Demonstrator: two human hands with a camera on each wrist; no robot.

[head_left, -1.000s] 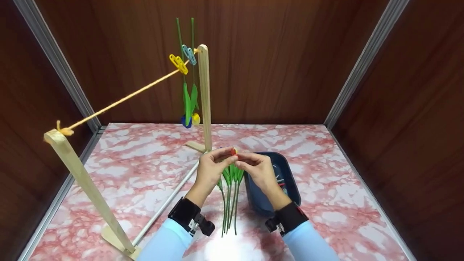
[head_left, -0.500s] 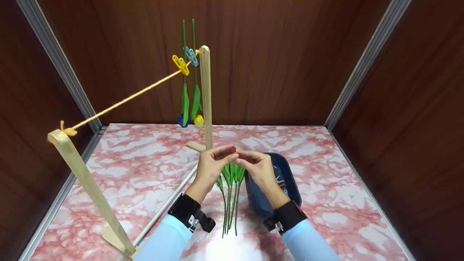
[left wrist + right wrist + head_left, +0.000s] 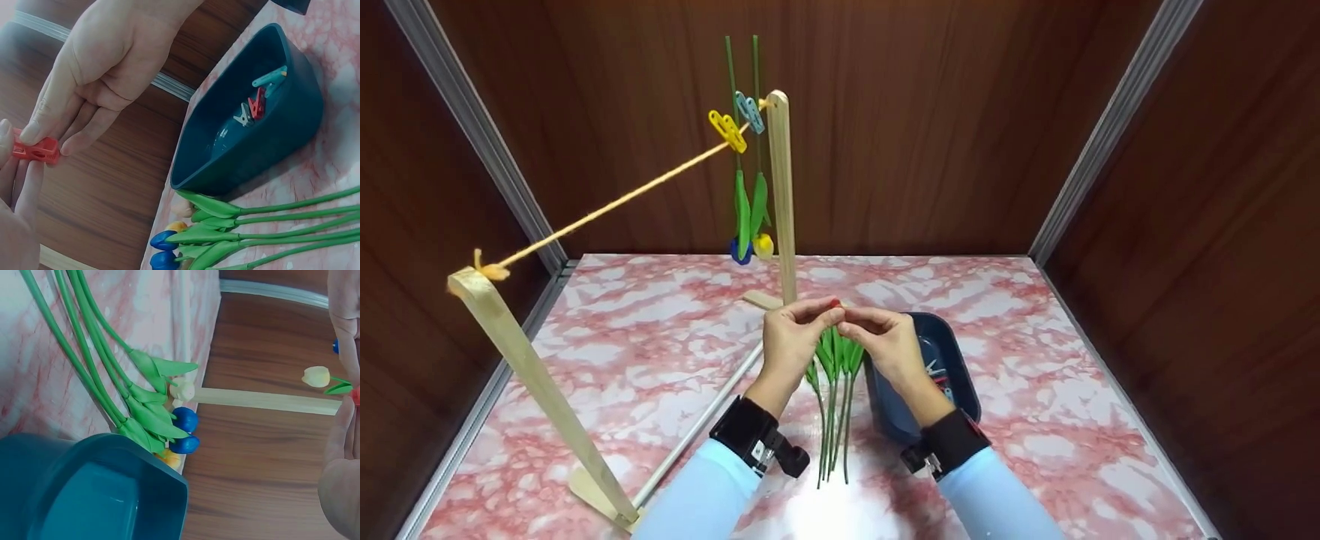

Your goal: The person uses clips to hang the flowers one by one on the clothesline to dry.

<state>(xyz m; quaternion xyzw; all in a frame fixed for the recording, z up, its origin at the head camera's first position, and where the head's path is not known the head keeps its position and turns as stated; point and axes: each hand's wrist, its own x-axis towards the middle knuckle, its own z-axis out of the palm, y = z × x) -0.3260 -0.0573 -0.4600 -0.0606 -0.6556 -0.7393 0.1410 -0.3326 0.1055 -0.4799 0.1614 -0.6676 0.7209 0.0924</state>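
Note:
A small red clothespin is pinched between the fingertips of my left hand and my right hand, raised over the table. In the head view only a bit of its red shows, the rest hidden by fingers. The left wrist view has my right thumb on top of the clothespin and left fingers at its other end. Below the hands lie several artificial tulips with green stems and blue, yellow and pale heads. Two more tulips hang head down from an orange cord, held by a yellow clothespin and a blue clothespin.
A dark blue tray holding a few clothespins stands right of the tulips. Two wooden posts, the near one and far one, carry the cord at left. A white rod joins their feet.
Both hands stay together at the red clothespin, with slight finger shifts; less of its red shows now. The hanging tulips sway a little, and the whole view shifts slightly.

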